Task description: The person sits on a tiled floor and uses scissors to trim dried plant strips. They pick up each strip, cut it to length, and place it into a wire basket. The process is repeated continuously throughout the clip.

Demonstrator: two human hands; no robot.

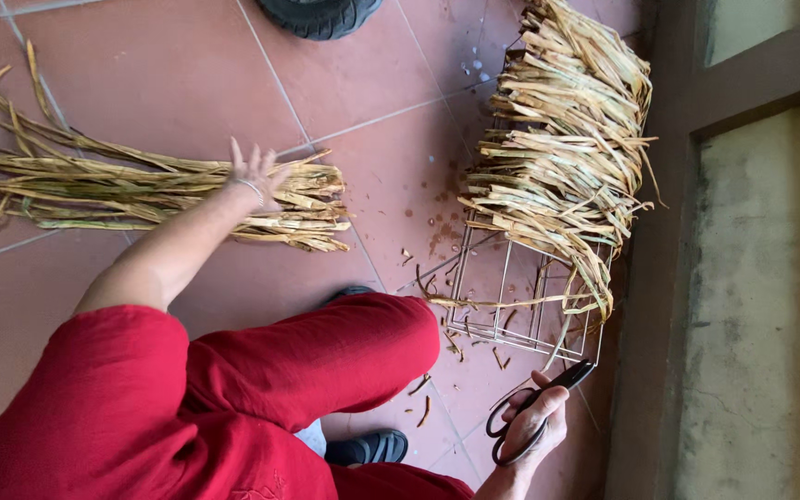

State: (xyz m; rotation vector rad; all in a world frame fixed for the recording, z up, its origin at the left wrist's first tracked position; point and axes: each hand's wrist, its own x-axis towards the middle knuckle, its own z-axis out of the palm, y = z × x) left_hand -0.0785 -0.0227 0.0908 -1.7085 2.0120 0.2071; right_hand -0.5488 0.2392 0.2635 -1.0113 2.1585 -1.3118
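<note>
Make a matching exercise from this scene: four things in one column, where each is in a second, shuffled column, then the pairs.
Things:
1. scissors
2. bundle of dried leaf strips
3. wire rack
4. black tyre

Places:
A. under the pile of cut strips
B. at the top edge of the view
C. in the right hand
D. under the left hand

Pairs: 1-C, 2-D, 3-A, 4-B

No packages, labels, signs or screens appear in view.
</note>
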